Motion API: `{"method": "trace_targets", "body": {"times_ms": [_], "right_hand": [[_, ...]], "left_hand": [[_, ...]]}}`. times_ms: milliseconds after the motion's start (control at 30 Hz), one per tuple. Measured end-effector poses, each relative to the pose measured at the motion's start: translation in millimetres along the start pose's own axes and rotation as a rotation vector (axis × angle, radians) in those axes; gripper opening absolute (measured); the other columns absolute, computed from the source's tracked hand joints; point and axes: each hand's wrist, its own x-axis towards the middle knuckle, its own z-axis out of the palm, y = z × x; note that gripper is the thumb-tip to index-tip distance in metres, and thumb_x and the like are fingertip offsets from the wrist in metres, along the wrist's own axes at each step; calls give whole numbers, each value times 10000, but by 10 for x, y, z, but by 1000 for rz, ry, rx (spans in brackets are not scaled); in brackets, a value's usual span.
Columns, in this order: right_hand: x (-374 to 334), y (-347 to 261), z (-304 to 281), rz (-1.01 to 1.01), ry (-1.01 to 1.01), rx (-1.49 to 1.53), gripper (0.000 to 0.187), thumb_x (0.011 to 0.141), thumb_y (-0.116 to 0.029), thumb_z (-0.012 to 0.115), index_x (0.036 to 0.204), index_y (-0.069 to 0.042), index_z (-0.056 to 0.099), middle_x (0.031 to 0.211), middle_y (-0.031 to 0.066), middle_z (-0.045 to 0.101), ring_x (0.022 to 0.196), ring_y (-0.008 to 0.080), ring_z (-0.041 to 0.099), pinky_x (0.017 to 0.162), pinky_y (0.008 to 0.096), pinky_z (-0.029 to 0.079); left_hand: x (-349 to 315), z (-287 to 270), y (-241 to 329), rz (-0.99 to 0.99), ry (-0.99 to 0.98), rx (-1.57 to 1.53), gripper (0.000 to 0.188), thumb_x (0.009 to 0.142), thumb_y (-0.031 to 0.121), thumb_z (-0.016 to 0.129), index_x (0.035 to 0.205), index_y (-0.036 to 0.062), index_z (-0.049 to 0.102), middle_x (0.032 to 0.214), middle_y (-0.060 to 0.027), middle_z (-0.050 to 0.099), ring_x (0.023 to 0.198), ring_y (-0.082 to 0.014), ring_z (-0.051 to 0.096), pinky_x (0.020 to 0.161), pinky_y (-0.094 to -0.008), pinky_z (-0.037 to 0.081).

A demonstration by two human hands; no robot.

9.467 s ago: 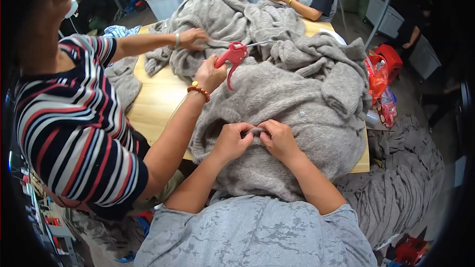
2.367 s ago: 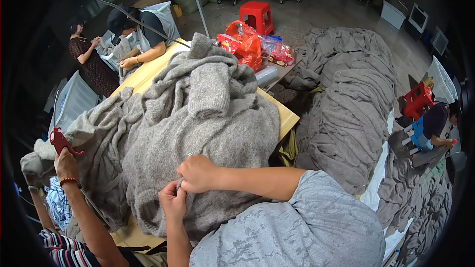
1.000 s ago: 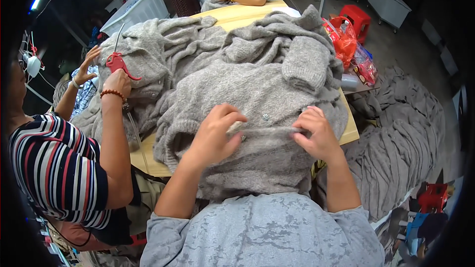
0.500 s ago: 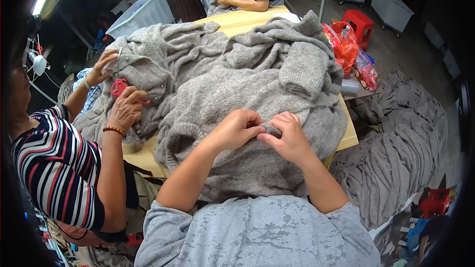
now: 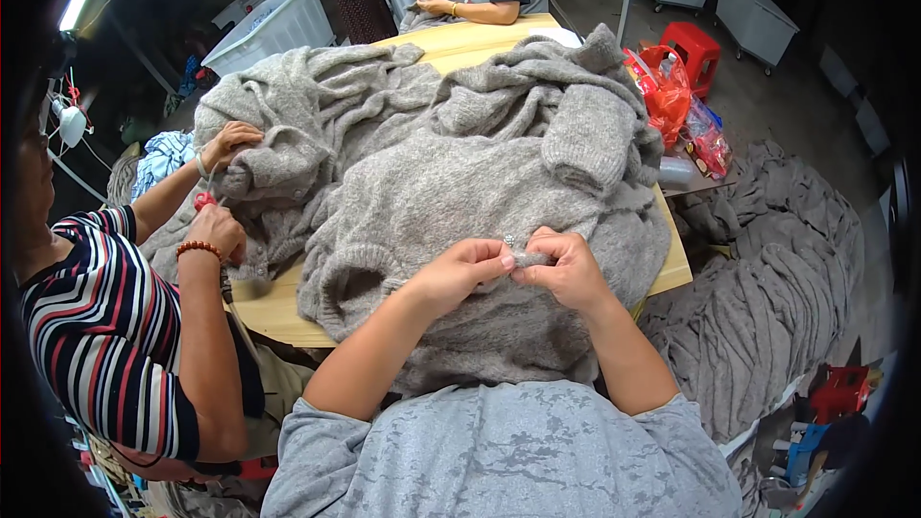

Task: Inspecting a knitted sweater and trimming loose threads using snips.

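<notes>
Seemingly midway, the grey garment [image 5: 451, 177] lay rumpled, left hand [image 5: 459, 275] and right hand [image 5: 568, 273] fingers clamped on its fabric.

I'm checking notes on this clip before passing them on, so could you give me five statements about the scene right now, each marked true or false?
1. The person's left hand and right hand pinch a fold of the fuzzy grey knit garment. True.

2. The person's two hands are spread wide apart. False: they are close together.

3. The co-worker in the multicoloured striped shirt wears an orange-brown beaded bracelet. True.

4. The square red plastic stool stands left of the table. False: the stool is on the right, beyond the thin red plastic bag.

5. Grey knitwear hides the whole pale wooden table. False: bare wood of the table shows.
</notes>
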Motion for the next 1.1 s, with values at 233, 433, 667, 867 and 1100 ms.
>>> {"method": "trace_targets", "body": {"times_ms": [233,433,667,867,1100], "right_hand": [[-80,-153,-128,-259,-52,-501,194,708,-162,701,835,-26,645,818,101,578,773,260,540,808,379,401],[208,-257,-87,-353,69,-669,118,762,-92,607,853,-25,642,812,127,579,776,284,581,682,368,473],[279,-41,41,-167,-16,-736,102,735,-145,603,730,-49,638,819,138,603,799,327,602,708,418,489],[357,1,-122,82,-64,-181,119,700,-114,634,718,2,655,617,109,623,569,155,579,524,318,447],[412,180,-151,221,-116,166,107,738,-95,638,690,0,636,552,30,544,504,99,487,462,279,391]], "left_hand": [[-102,59,-91,272,182,644,68,824,29,626,872,26,579,736,-8,574,636,-81,511,565,-253,401],[16,205,-193,718,429,1002,146,762,-40,594,898,13,581,803,-137,573,693,-302,581,594,-353,462],[26,197,-305,745,493,1113,220,695,-95,548,872,28,592,822,-128,574,703,-300,584,600,-357,471],[114,194,-349,796,582,1088,221,688,-108,519,862,15,576,830,-150,564,711,-301,577,605,-342,471],[191,284,-310,752,687,864,225,713,-84,523,918,1,564,844,-157,560,766,-316,573,651,-365,467]]}}
